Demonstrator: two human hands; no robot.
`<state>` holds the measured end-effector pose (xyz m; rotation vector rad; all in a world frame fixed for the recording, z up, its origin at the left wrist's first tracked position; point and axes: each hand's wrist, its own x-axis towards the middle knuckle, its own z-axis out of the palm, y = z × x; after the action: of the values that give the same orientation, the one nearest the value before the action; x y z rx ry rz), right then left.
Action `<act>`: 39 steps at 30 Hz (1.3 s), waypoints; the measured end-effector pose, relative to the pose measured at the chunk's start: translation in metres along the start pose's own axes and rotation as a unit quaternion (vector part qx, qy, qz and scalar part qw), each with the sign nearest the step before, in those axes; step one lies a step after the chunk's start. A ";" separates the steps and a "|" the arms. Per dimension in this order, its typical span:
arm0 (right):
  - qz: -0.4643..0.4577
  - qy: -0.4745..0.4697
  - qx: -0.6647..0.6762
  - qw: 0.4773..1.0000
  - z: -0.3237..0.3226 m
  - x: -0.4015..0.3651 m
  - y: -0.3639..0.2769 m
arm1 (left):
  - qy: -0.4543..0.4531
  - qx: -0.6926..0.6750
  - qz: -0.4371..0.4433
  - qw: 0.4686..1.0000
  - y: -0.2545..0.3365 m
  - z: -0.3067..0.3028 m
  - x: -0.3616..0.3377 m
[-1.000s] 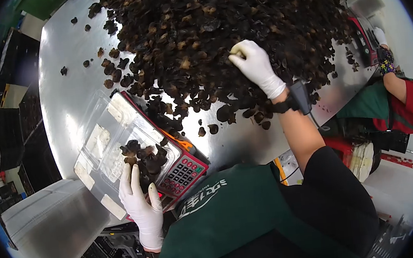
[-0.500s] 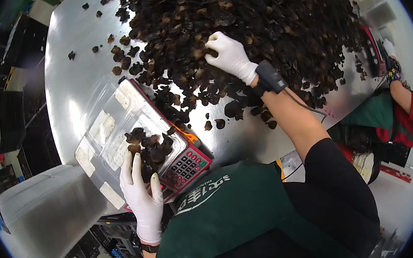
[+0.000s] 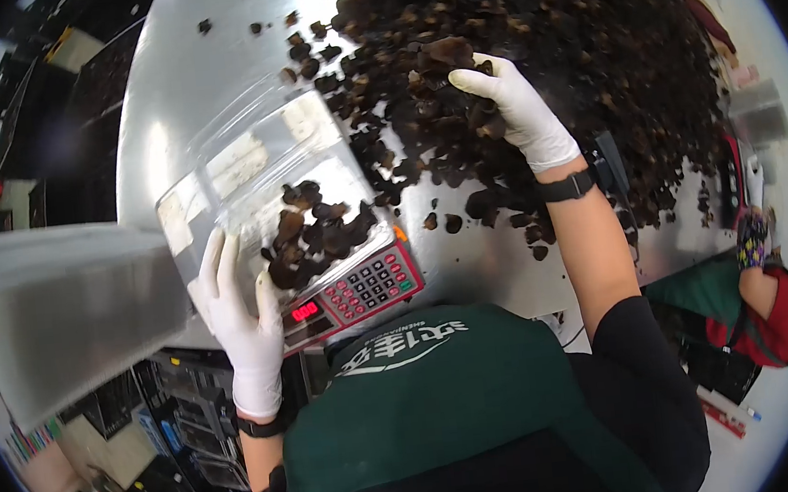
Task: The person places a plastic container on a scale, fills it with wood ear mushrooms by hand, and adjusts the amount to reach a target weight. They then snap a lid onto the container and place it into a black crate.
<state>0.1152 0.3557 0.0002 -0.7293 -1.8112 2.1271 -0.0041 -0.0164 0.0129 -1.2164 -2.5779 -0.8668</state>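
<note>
Head view, and my white-gloved right hand (image 3: 526, 119) is up past the red-and-silver keypad scale (image 3: 371, 284), to its right, fingers curled round a clump of dark brown, ruffled pieces (image 3: 447, 54) at the broad dark heap (image 3: 575, 58). Gathering's the step, I'd judge; the next move calls for a snug grip so none drop. My white-gloved left hand (image 3: 243, 322), thumb and fingers spread wide, is at the scale's left side. On the scale, a clear plastic container (image 3: 338, 173) holds a loose dark cluster (image 3: 319, 239); left of it, a translucent grey bin (image 3: 77, 305), contents unclear.
</note>
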 end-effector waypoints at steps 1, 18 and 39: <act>-0.086 -0.019 0.018 0.996 0.019 0.003 0.001 | 0.006 -0.007 -0.008 1.000 0.000 -0.001 0.000; -0.061 -0.291 -0.122 0.947 0.163 0.000 -0.001 | 0.013 -0.267 -0.142 0.953 0.006 0.004 0.027; -0.267 -0.227 -0.168 0.921 0.173 -0.028 -0.030 | -0.124 -0.357 -0.136 0.916 0.016 -0.035 0.058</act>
<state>0.0445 0.2017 0.0529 0.2332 -2.3022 1.7211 -0.0335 0.0093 0.0704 -1.1751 -2.7563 -1.9570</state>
